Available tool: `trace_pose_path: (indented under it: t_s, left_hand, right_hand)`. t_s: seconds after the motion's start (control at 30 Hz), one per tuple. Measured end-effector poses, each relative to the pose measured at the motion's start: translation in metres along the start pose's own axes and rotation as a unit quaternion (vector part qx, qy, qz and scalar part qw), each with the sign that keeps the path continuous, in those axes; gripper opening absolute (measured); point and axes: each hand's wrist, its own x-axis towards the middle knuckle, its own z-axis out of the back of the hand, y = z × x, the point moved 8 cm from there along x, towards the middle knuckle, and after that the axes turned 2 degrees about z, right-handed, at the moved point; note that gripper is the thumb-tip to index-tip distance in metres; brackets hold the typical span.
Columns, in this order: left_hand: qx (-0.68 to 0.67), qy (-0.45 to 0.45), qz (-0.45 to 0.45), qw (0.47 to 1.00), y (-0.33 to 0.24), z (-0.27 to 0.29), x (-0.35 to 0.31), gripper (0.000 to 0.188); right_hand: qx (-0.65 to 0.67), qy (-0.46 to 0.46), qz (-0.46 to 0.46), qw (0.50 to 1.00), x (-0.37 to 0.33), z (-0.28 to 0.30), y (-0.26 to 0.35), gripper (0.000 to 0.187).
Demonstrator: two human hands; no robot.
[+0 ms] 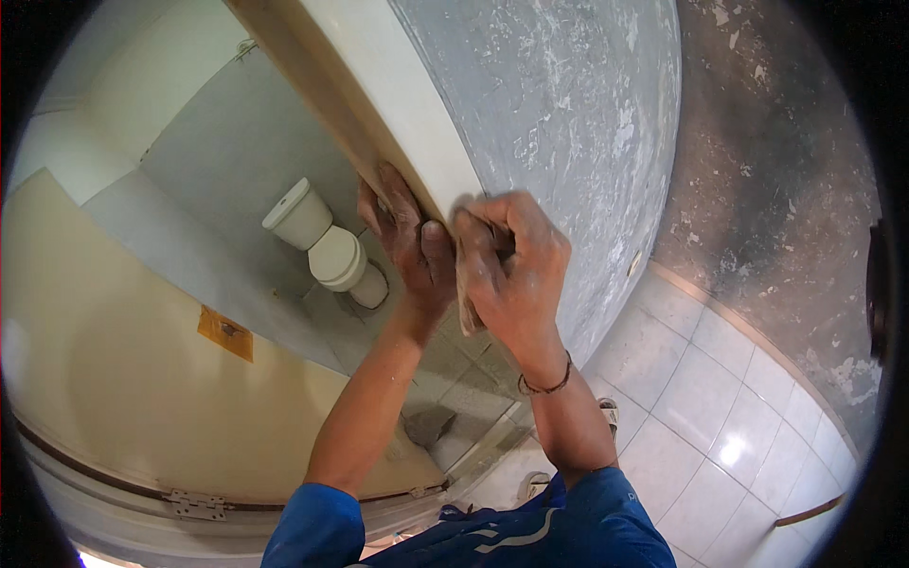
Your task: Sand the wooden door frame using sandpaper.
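Observation:
A white and tan door frame (pixel 398 85) slants down from the top middle. My left hand (pixel 413 232) is closed around its inner edge, fingers against the tan side and thumb near the corner. Pressed to the white face, my right hand (pixel 516 260) has its fingers curled over a thin, folded tan piece (pixel 467 310) that looks like sandpaper; most of it is hidden by the palm and fingers. Both hands look dusty, and they are close together on either side of the frame's corner.
A toilet (pixel 333 251) stands in the room on the left. The cream door (pixel 142 379) is open on that side, with a hinge (pixel 197 505) at its edge. To the right are a patchy grey wall (pixel 578 123) and white floor tiles (pixel 696 398).

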Motion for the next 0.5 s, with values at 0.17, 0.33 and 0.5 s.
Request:
trace_pose_path:
  t_s: [0.17, 0.33, 0.5]
  left_hand:
    - [0.003, 0.0, 0.001, 1.0, 0.0, 0.0, 0.0, 0.063]
    - [0.011, -0.001, -0.008, 1.0, 0.001, -0.001, 0.0, 0.063]
    - [-0.023, -0.002, 0.018, 1.0, 0.004, 0.0, -0.002, 0.063]
  right_hand:
    - [-0.029, 0.005, -0.001, 1.0, 0.002, 0.001, -0.001, 0.018]
    - [-0.01, -0.027, -0.035, 0.999, -0.001, 0.006, -0.007, 0.016]
    - [-0.016, -0.027, 0.012, 0.999, -0.002, 0.004, 0.0, 0.012]
